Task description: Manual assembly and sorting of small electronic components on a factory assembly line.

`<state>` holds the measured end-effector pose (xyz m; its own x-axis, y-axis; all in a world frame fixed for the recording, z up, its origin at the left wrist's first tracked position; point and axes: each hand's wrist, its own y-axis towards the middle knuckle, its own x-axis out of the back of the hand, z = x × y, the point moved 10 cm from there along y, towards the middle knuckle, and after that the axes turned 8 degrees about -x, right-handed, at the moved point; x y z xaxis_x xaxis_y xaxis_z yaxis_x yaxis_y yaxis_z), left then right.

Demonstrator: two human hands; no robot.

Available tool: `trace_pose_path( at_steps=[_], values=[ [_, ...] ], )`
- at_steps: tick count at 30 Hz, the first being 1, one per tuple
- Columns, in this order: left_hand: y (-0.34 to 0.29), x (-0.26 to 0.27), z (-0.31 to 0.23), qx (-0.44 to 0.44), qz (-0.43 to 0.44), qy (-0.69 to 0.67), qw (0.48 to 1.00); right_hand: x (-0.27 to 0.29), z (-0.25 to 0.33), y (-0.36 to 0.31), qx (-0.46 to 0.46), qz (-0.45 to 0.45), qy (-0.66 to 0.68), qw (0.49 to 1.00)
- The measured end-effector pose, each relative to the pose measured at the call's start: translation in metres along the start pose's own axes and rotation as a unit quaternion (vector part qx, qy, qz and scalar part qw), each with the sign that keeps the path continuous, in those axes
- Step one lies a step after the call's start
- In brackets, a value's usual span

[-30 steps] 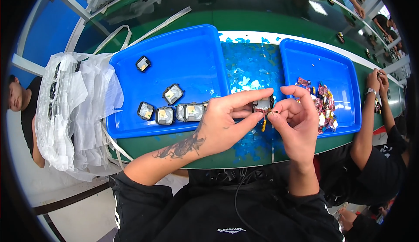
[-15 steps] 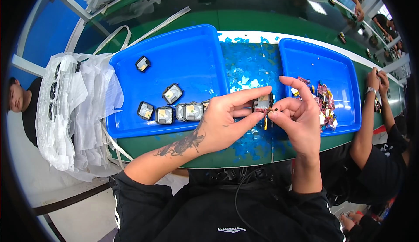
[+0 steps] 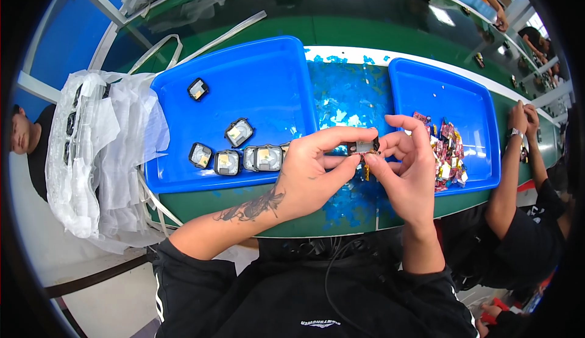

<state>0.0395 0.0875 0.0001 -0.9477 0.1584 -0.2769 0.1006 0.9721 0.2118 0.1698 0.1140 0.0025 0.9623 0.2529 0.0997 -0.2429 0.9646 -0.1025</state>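
Note:
In front of my chest my left hand (image 3: 314, 170) grips a small black-rimmed housing (image 3: 364, 147) with a grey inside, between thumb and fingers. My right hand (image 3: 411, 182) is closed at the housing's near right edge, its thumb and fingertips on a small reddish circuit board (image 3: 364, 153). A short yellow strip (image 3: 367, 172) hangs beneath the board. Fingers partly hide both parts, so how far the board sits in the housing cannot be told. Several similar black-rimmed housings (image 3: 238, 132) lie in the left blue tray (image 3: 244, 82).
The right blue tray (image 3: 442, 88) holds a pile of reddish boards (image 3: 450, 155) with yellow and white bits. Blue film scraps (image 3: 347, 94) cover the green bench between the trays. White plastic sheets (image 3: 91, 155) hang at the left. A co-worker's forearms (image 3: 510, 161) rest at the right.
My right hand has moved slightly left, bringing its fingertips and the board closer against the housing. The left hand still holds the housing, now shifted a little left.

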Motion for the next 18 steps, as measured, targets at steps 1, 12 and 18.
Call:
trace_pose_path(
  at_steps=[1,12,18],
  values=[
    [0.000,0.001,-0.002,-0.005,-0.003,-0.004,1.000,-0.001,0.002,-0.001,0.015,-0.014,-0.016,1.000],
    [0.002,0.014,-0.016,-0.068,0.015,0.052,0.996,-0.023,0.011,0.012,0.016,0.023,0.018,0.999],
    [-0.013,0.067,-0.102,-0.358,-0.075,0.705,0.608,-0.013,0.055,0.128,0.027,0.102,-0.102,0.989]
  ],
)
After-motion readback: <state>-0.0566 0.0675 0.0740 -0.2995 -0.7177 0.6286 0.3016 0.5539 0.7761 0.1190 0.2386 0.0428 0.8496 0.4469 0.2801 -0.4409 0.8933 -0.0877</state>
